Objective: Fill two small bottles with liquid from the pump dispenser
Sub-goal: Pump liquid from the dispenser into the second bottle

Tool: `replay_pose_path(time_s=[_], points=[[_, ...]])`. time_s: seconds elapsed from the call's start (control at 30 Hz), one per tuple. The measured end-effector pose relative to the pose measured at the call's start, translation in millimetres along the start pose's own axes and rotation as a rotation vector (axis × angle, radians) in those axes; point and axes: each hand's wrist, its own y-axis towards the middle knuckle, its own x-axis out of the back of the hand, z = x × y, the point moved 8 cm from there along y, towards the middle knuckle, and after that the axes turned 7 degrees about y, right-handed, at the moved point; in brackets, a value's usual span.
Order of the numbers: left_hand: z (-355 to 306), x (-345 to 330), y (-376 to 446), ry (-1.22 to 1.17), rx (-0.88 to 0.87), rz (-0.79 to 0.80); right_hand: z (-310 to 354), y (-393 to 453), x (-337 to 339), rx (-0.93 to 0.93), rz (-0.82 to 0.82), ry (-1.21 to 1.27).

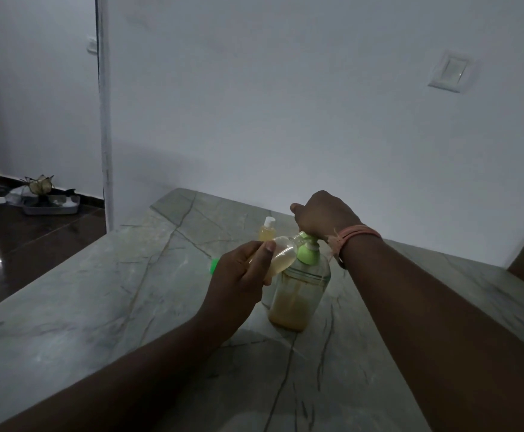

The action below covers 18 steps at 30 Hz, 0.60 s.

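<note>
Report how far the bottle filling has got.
Done: capped small bottle stands behind, holding yellowish liquid. In hand: left hand tilts second small bottle, partly filled, at the spout while right hand presses the pump dispenser. Left: topping up, fitting green cap.

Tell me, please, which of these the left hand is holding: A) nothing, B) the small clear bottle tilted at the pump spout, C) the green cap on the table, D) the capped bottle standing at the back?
B: the left hand grips the small clear bottle, tilted with its mouth at the pump dispenser spout, while the right hand presses the pump head.
</note>
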Motion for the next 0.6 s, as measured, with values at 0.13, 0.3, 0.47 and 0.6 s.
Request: replay_pose_path(time_s=[0.13,0.3,0.47,0.6], points=[[0.1,0.1,1.6,-0.002,-0.002,0.001,-3.4,1.8,-1.8,0.005,-0.022,0.052],[3.6,-0.1,1.1,-0.006,0.003,0.007,-10.1,-2.2,-10.3,-0.027,0.026,0.061],[-0.5,0.6,-1.1,-0.008,0.003,-0.001,-0.2,-4.8,3.3,-0.003,0.008,-0.006],[0.1,0.2,0.1,-0.026,-0.004,-0.004,-2.0,-1.2,-1.8,-0.016,0.036,0.081]])
